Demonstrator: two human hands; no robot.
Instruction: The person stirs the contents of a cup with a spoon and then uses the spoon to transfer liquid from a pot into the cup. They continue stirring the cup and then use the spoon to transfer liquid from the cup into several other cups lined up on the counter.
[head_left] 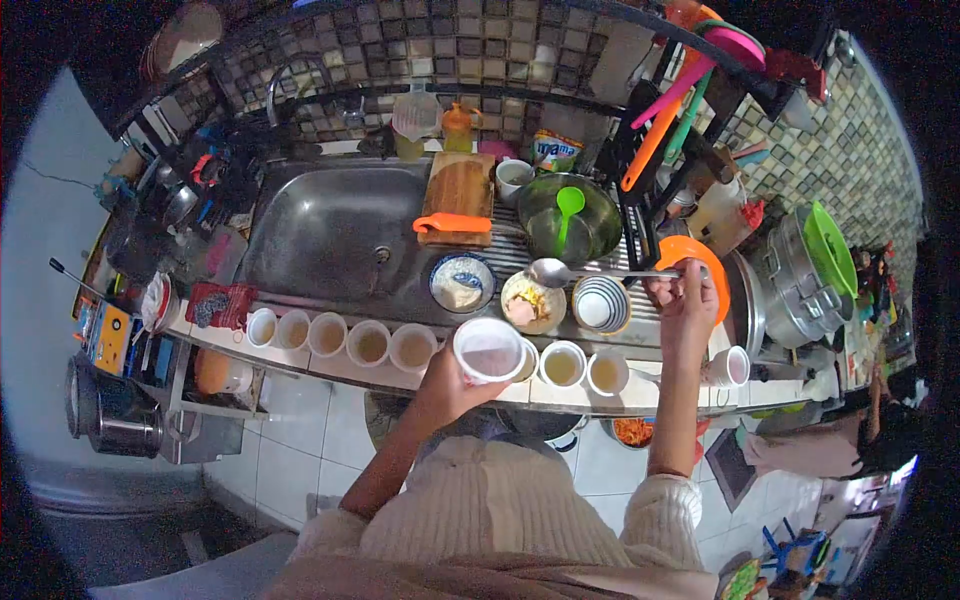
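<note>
My left hand [452, 388] is wrapped round a translucent plastic cup [488, 352], lifted in front of the counter edge. Something pale shows inside, but I cannot make out what. Between the fingers of my right hand [690, 292] is the handle of a metal spoon [548, 272]. The spoon's bowl hovers over the far rim of a bowl of yellow and pinkish food [532, 304]. Left of that is a bowl with a white substance [462, 284]; to its right, a striped bowl [603, 306]. Plastic cups of yellowish liquid [371, 343] line the counter's front edge.
A steel sink [330, 230] lies at left. Behind the bowls are a wooden board [459, 190] with an orange-handled tool [452, 222] and a metal basin [590, 225] holding a green ladle [568, 205]. An orange plate [706, 255] and stacked pots [800, 280] stand at right.
</note>
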